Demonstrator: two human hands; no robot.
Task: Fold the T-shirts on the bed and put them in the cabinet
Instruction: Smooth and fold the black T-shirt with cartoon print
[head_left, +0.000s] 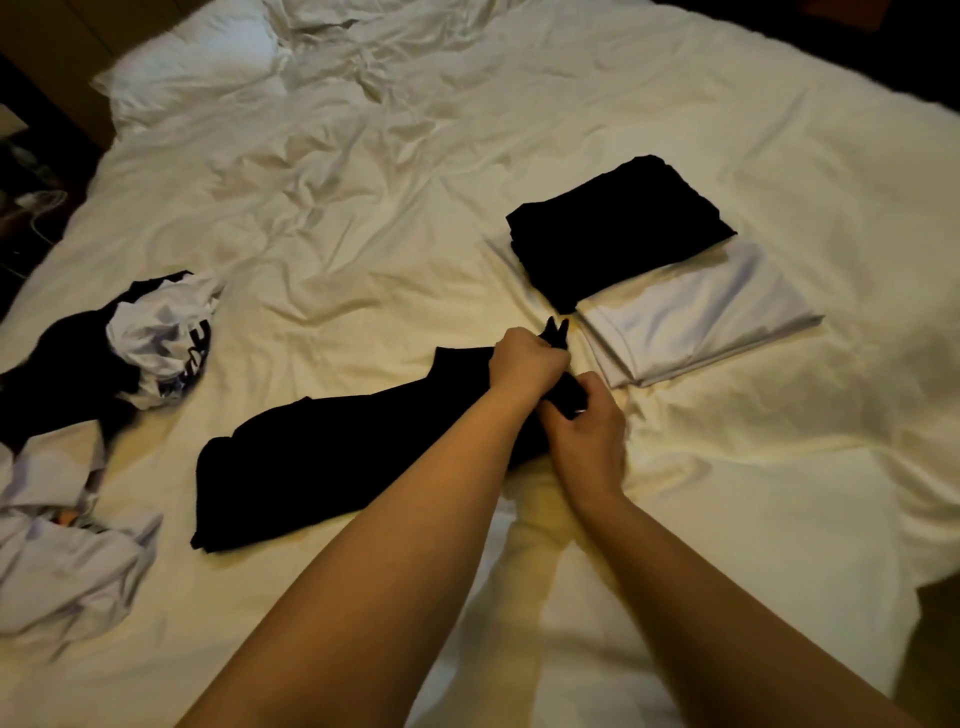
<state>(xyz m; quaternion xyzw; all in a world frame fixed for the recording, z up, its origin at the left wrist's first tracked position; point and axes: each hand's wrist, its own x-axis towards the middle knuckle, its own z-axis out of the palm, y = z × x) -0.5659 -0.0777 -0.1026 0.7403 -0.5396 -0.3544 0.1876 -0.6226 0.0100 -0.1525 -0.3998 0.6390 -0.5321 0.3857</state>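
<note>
Both fists, left hand (524, 364) and right hand (584, 423), clamp one end of a long, half-folded black cotton T-shirt (332, 462) lying on the rumpled white bed sheet (363, 234); squaring that edge before folding again should keep the bundle neat.

Black T-shirt (332, 457): partly folded into a long strip, lying flat across the white bed (363, 208), right end bunched. Folded black T-shirt (618, 234) lies touching a folded white T-shirt (696, 317). Unfolded white and black shirts (104, 395) are heaped at left.
</note>
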